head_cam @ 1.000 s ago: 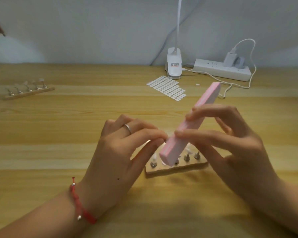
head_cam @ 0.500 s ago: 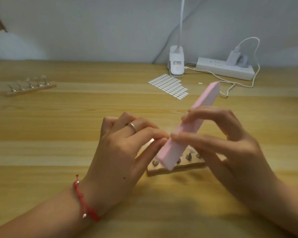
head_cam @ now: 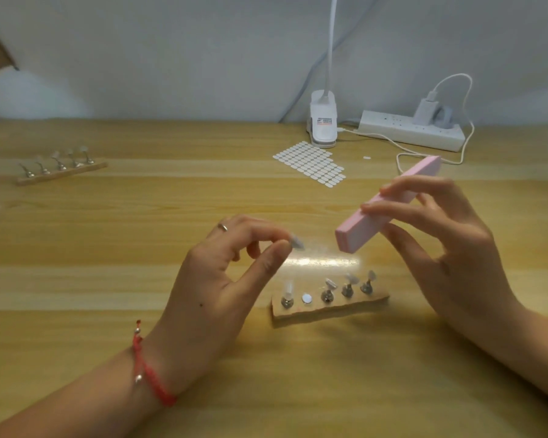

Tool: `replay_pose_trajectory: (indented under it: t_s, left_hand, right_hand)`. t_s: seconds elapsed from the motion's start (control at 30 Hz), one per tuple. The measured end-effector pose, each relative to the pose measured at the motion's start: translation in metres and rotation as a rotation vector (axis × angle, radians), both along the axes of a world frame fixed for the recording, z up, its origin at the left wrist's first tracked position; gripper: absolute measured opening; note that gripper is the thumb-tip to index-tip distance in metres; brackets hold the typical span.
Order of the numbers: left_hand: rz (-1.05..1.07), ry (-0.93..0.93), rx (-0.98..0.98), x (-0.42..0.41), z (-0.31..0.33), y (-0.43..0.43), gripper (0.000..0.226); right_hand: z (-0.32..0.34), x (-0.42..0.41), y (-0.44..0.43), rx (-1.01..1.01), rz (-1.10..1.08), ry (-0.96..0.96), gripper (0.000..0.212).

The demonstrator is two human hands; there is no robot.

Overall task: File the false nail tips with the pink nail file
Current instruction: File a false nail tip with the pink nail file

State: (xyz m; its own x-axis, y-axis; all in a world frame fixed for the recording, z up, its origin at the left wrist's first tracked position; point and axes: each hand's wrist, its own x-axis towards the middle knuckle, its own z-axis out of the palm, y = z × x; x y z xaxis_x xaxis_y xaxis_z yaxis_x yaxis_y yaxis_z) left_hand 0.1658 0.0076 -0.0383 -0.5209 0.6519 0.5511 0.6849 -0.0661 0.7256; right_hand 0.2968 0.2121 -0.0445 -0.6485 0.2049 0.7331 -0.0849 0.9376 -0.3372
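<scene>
Centrally, the left hand (head_cam: pixel 231 279) pinches a false nail tip (head_cam: pixel 297 242) between thumb and forefinger, just left of the pink nail file (head_cam: pixel 389 205) gripped by the right hand (head_cam: pixel 450 248).

Nothing here can be read for certain. The white lamp clip (head_cam: pixel 322 131) at the back of the worktop (head_cam: pixel 140 235) carries a small label (head_cam: pixel 324 121) with a red band and lines of dark print, but the letters are too blurred to make out.
</scene>
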Motion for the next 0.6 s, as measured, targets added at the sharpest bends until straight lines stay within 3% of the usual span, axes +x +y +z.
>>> replay_pose_trajectory:
  t_s: [0.33, 0.5, 0.6]
  left_hand:
    - [-0.032, -0.171, 0.004, -0.002, -0.007, 0.002, 0.011]
    - [0.026, -0.148, -0.040, -0.010, -0.008, 0.001, 0.014]
    - [0.039, -0.116, -0.172, -0.020, -0.008, 0.001, 0.026]
  right_hand:
    - [-0.005, 0.000, 0.005, -0.060, 0.013, -0.006, 0.036]
    - [-0.006, 0.000, 0.007, -0.062, 0.030, -0.002, 0.035]
    - [-0.007, 0.000, 0.007, -0.065, 0.041, -0.001, 0.035]
